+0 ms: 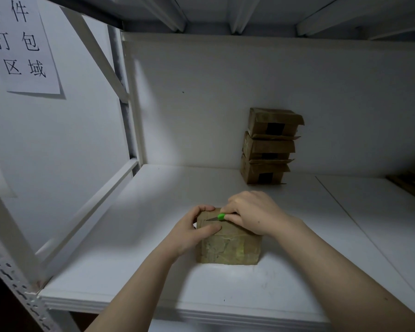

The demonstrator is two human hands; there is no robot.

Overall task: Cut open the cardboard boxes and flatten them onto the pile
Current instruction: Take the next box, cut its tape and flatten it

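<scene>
Cardboard box point(228, 245), brown, on a white shelf point(130, 271) near its front edge, between the two forearms. Much of the box top is hidden under the right grip point(252, 212), which is closed round a knife point(221, 217). Only the green collar and the thin grey blade show; the handle is covered by the fingers. The blade points left across the top, and whether it has pierced the cardboard cannot be made out. At the box's far left corner the left grip point(192, 232) clasps the box, fingers curled over the far edge and thumb pressed on the top. The near face carries wrinkled, glossy tape.

A stack point(268, 147) of three like boxes stands well apart against the back wall, each with loose flaps and a dark patch on its front. A brown shape point(410, 185) at the right edge is cut off and too dim to identify.

The shelf is smooth board with a seam on its right part. A perforated post point(10, 271) rises at lower left. On the left wall hangs a paper sign point(22, 44) with black characters, its top cut off. Lighting is dim.
</scene>
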